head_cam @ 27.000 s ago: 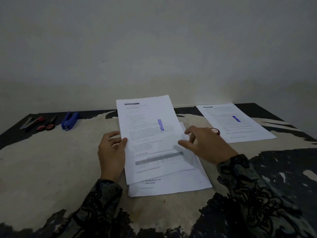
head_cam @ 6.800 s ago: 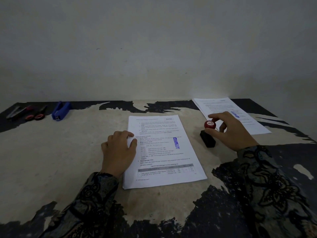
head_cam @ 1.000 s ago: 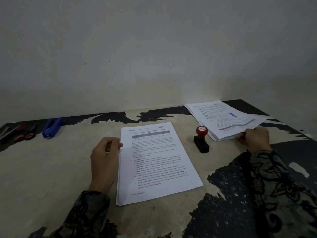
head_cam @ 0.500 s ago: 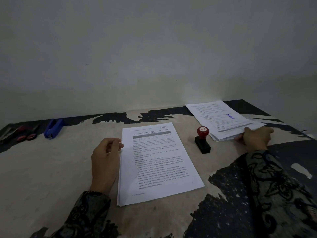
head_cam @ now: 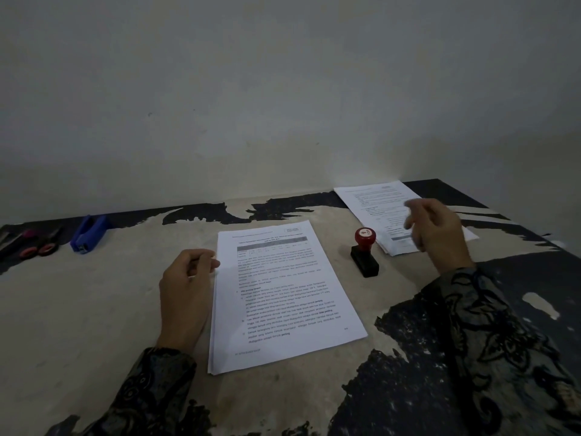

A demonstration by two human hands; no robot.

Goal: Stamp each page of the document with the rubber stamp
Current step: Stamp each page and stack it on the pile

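1. Near stack of pages [head_cam: 283,297] lies flat on the table [head_cam: 94,309], top sheet printed, no stamp mark visible on it.
2. Left hand [head_cam: 185,287] rests at the stack's left edge, fingers loosely curled, thumb tip touching the paper; it grips nothing.
3. Rubber stamp [head_cam: 364,251] stands upright just right of the stack, red knob up, black base on the table, no hand on it.
4. Right hand [head_cam: 434,234] hovers over the second pile of pages [head_cam: 371,202], blurred, fingers relaxed, holding nothing.
5. Far left: blue stapler [head_cam: 89,233], red-handled scissors [head_cam: 39,245].
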